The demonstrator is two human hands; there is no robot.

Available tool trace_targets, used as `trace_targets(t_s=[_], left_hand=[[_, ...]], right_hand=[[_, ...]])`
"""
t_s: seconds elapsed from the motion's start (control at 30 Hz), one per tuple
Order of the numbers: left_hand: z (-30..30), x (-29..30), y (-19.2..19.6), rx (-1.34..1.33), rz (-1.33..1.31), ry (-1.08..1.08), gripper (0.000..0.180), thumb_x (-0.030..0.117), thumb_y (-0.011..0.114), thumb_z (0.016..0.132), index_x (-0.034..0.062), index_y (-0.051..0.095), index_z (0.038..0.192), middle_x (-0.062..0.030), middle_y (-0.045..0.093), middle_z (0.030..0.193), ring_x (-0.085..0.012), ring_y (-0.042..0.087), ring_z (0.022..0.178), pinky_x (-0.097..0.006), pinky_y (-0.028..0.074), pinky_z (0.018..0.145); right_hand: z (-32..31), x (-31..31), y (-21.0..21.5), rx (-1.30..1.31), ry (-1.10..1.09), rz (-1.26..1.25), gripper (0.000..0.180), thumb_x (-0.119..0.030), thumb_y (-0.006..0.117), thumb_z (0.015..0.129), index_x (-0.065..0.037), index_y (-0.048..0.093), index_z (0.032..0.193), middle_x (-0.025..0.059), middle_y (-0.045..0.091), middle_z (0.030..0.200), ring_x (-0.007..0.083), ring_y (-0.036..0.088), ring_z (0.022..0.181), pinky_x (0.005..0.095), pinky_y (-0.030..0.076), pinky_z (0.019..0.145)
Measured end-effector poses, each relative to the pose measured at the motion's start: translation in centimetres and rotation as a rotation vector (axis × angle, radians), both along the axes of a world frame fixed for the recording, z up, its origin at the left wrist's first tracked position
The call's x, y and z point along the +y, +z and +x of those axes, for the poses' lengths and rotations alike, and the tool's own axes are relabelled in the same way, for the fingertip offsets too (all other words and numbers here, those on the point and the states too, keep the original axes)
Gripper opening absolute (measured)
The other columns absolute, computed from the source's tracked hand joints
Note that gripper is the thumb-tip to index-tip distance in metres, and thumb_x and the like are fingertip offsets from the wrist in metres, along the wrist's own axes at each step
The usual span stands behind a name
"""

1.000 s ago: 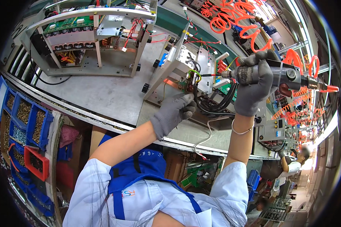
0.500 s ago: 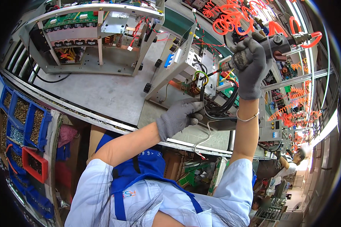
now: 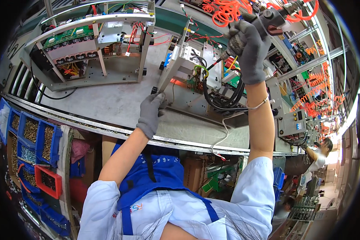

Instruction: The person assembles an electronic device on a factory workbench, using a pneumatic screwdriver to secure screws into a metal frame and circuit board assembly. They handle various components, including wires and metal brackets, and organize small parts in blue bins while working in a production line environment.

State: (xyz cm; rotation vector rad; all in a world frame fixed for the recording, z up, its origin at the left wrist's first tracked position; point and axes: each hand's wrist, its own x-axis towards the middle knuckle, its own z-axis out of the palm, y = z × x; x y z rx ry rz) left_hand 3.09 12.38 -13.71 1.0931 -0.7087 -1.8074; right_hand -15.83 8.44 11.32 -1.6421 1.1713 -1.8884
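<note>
Grey-gloved right hand (image 3: 250, 50) clamped round power screwdriver (image 3: 244, 34) far right above open metal chassis (image 3: 204, 80), left hand (image 3: 150, 114) gripping its near-left edge — best kept steady, bit square to screw.

Both gloves (image 3: 151, 114) are grey, the apron (image 3: 156, 180) blue over a white shirt (image 3: 244, 200). Coiled hoses (image 3: 228, 10) are orange; the bins (image 3: 32, 138) blue, 1 tray (image 3: 48, 182) red.

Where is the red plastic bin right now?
In the head view, the red plastic bin sits at the lower left, among the blue plastic parts bins, below the metal workbench edge and left of the person's left arm.
</note>
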Motion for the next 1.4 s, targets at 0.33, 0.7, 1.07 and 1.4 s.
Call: trace_targets(t_s=[0.33, 0.7, 1.07, 1.4], left_hand=[[-0.1, -3.5, -1.6, -0.878, -0.451, 0.006, 0.040, 0.027, 0.080, 0.070, 0.0025, 0.060, 0.095, -0.0123, 0.067, 0.088, -0.0271, 0.065, 0.081, -0.036, 0.051, 0.077], [0.5, -6.0, -4.7, -0.932, -0.614, -0.099, 0.034, 0.024, 0.077, 0.067, 0.0034, 0.060, 0.089, -0.0133, 0.066, 0.083, -0.0286, 0.064, 0.078, -0.037, 0.049, 0.073], [0.3, -6.2, -5.2, -0.923, -0.664, -0.052, 0.034, 0.023, 0.076, 0.068, 0.0035, 0.061, 0.091, -0.0121, 0.067, 0.083, -0.0256, 0.065, 0.076, -0.035, 0.049, 0.072], [2.2, -7.0, -6.6, -0.864, -0.687, -0.004, 0.036, 0.022, 0.077, 0.072, 0.0005, 0.065, 0.097, -0.0115, 0.071, 0.089, -0.0205, 0.066, 0.079, -0.033, 0.050, 0.073]], right_hand=[[-0.1, -0.1, 0.1, -0.065, 0.017, 0.090, 0.024, -0.017, 0.063, 0.082, 0.000, 0.060, 0.099, 0.0091, 0.062, 0.069, 0.0151, 0.058, 0.053, 0.0278, 0.046, 0.048], [0.2, -2.0, 0.0, -0.037, -0.025, 0.061, 0.009, -0.012, 0.064, 0.079, -0.005, 0.062, 0.082, 0.0023, 0.060, 0.064, 0.0116, 0.057, 0.052, 0.0261, 0.045, 0.049], [0.1, -3.0, -0.1, -0.139, 0.133, 0.091, 0.011, -0.012, 0.064, 0.081, -0.003, 0.059, 0.087, 0.0025, 0.056, 0.063, 0.0138, 0.057, 0.048, 0.0270, 0.043, 0.042], [-17.0, 9.2, 12.8, 0.107, 0.224, 0.168, 0.025, -0.033, 0.055, 0.086, -0.008, 0.056, 0.089, 0.0062, 0.054, 0.059, 0.0102, 0.045, 0.039, 0.0241, 0.035, 0.033]])
